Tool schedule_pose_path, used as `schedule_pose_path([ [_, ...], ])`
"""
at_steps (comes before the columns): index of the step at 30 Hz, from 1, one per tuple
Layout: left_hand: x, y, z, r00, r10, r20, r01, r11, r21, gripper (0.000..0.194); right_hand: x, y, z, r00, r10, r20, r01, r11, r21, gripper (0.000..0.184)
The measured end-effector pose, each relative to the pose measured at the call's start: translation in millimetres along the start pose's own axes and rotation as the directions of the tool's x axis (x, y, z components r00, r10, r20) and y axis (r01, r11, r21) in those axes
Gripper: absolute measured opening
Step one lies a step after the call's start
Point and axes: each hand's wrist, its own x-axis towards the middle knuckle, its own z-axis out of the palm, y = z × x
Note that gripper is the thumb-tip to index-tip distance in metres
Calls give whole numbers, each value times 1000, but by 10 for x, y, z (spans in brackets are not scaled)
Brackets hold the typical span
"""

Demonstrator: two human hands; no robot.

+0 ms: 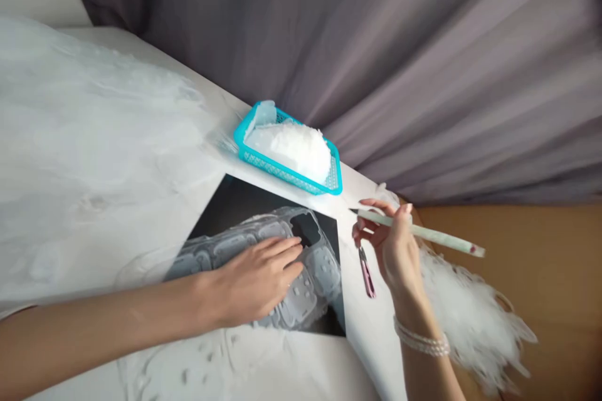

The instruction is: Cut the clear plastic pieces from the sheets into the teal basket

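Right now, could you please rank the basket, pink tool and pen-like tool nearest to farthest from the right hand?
1. Pen-like tool: held in the right hand.
2. Pink tool: just left.
3. Basket: farther up and left.

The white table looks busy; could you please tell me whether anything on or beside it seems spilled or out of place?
Yes: a tangle of whitish strips shows beyond the right edge of the white table, against the brown surface, seemingly untidied scrap. I cannot tell whether it hangs or rests there. Nothing else stands out.
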Motion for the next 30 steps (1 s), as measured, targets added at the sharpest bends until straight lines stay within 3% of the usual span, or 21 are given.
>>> schedule_pose_path([
  [3, -4, 7, 139, 998, 54, 27, -56, 995, 78, 39, -510, 197, 8, 988, 148, -38, -150, 987, -56, 43],
  [9, 37, 113, 335, 999, 32, 7, -31, 994, -103, 41, -972, 406, 103, 989, 146, 19, -136, 953, -272, 26],
  [15, -31, 172, 379, 999, -16, 49, 23, 989, -143, 44, -1070, 367, 161, 984, 96, 147, -38, 933, -358, 23],
  [20, -36, 166, 331, 995, -6, 102, 19, 992, -129, 45, -1042, 334, 210, 985, 27, 169, 38, 928, -371, 17],
  [25, -39, 167, 328, 998, -15, 65, 28, 978, -207, 45, -1017, 297, 259, 985, -33, 172, 105, 897, -430, 15],
  [27, -32, 170, 330, 998, -3, 64, 14, 987, -162, 43, -1006, 295, 283, 984, -52, 170, 124, 884, -451, 14],
  [30, -13, 176, 321, 994, 48, 102, -55, 996, 69, 43, -996, 312, 314, 981, -93, 170, 165, 862, -479, 13],
])
